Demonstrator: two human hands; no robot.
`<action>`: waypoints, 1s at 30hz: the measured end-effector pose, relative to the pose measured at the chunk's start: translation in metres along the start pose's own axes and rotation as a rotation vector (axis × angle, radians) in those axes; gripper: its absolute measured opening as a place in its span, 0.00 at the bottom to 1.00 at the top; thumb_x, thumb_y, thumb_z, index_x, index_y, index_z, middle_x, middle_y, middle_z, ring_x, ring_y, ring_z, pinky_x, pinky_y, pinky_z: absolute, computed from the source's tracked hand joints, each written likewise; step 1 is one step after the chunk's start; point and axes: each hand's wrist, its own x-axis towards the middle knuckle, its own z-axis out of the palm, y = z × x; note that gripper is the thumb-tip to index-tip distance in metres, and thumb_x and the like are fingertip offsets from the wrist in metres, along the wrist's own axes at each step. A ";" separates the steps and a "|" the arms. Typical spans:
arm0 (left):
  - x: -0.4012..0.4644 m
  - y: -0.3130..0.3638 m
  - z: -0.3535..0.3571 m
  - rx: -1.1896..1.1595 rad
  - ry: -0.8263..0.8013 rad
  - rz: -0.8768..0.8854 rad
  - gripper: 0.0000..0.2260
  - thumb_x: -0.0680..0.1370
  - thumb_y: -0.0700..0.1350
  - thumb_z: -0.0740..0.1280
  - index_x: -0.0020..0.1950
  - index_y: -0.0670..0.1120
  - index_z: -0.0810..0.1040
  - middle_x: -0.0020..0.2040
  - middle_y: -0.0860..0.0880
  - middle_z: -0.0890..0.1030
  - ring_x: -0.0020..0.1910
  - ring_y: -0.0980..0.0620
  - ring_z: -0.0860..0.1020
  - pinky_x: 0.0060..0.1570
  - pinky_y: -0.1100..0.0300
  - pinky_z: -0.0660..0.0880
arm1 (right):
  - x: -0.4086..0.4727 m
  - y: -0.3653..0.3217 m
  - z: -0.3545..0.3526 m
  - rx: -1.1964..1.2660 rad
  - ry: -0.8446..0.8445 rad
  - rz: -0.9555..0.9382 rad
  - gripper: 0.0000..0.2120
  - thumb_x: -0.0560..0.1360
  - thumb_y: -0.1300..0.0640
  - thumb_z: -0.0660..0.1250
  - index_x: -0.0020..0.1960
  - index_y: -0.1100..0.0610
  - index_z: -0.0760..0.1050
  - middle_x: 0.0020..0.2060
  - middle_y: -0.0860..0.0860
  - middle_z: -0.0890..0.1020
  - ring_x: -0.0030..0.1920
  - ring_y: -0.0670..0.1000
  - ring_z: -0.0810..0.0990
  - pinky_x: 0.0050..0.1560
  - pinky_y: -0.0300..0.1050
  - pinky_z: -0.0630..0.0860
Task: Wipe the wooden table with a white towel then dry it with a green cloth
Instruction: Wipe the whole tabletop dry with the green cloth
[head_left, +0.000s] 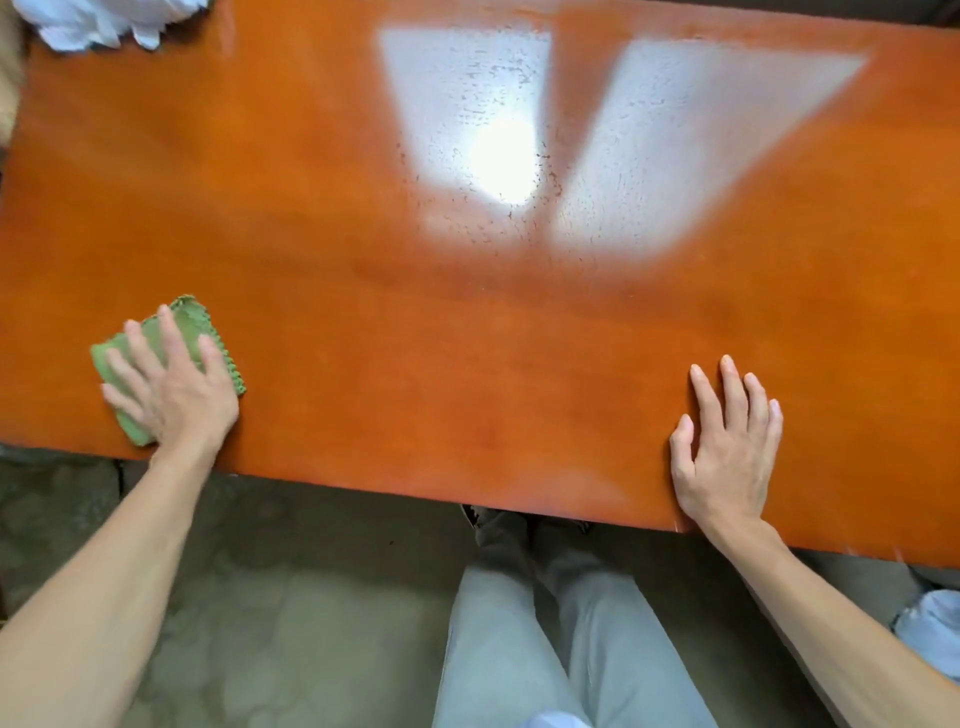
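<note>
Left hand (171, 384) flat on green cloth (192, 332) (folded), right hand (727, 447) — splayed

Bright, even daylight; two pale window-shaped reflections glare on the glossy wooden table (519, 338), the left one with a blown-out white hotspot; overall soft focus with slight motion blur; wide-angle bending curves the table's edges; shadows faint

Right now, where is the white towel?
In the head view, the white towel lies bunched at the far left corner of the wooden table, well beyond the left hand pressing the green cloth.
</note>
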 end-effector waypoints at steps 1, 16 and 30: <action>-0.006 0.005 0.002 -0.011 0.009 -0.004 0.26 0.84 0.59 0.46 0.82 0.56 0.49 0.82 0.45 0.48 0.80 0.38 0.45 0.76 0.37 0.41 | 0.000 0.001 0.000 0.000 -0.003 0.003 0.27 0.80 0.45 0.53 0.78 0.49 0.61 0.79 0.53 0.60 0.79 0.58 0.57 0.79 0.56 0.45; -0.318 0.233 0.104 0.101 -0.144 0.671 0.29 0.81 0.59 0.40 0.82 0.54 0.44 0.82 0.43 0.42 0.80 0.37 0.41 0.75 0.33 0.41 | 0.001 0.006 0.001 0.050 0.028 -0.046 0.25 0.81 0.51 0.54 0.78 0.51 0.62 0.79 0.54 0.62 0.78 0.59 0.58 0.78 0.58 0.46; -0.196 0.165 0.067 0.083 -0.074 0.453 0.30 0.80 0.61 0.47 0.81 0.53 0.56 0.82 0.43 0.54 0.79 0.36 0.53 0.75 0.34 0.49 | 0.017 0.134 -0.042 0.171 -0.023 -0.039 0.26 0.81 0.54 0.56 0.79 0.50 0.60 0.80 0.52 0.57 0.80 0.55 0.53 0.79 0.57 0.44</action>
